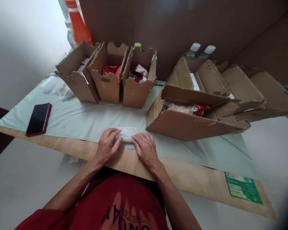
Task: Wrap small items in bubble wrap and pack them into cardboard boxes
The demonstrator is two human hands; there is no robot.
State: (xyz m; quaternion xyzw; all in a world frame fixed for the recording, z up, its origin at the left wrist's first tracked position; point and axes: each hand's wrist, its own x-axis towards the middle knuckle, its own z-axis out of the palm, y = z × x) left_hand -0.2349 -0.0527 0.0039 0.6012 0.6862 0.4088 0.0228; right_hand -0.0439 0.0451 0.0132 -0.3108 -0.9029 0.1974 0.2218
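A small piece of clear bubble wrap (127, 133) lies near the table's front edge, rolled or folded into a short bundle. Whether anything is inside it I cannot make out. My left hand (108, 142) grips its left end between thumb and fingers. At the opposite end, my right hand (145, 147) has its fingers closed on the wrap's near right corner. Just beyond my right hand stands a long cardboard box (182, 124) with a clear packet (180, 108) and a red packet (201, 109) inside.
Three open cardboard boxes (135, 95) with packets stand at the back left. More cardboard boxes (242, 84) fill the right. A phone in a red case (39, 119) lies at left. Behind are an orange bottle (79, 27) and white-capped bottles (195, 48). A green printed sheet (243, 187) is at the front right edge.
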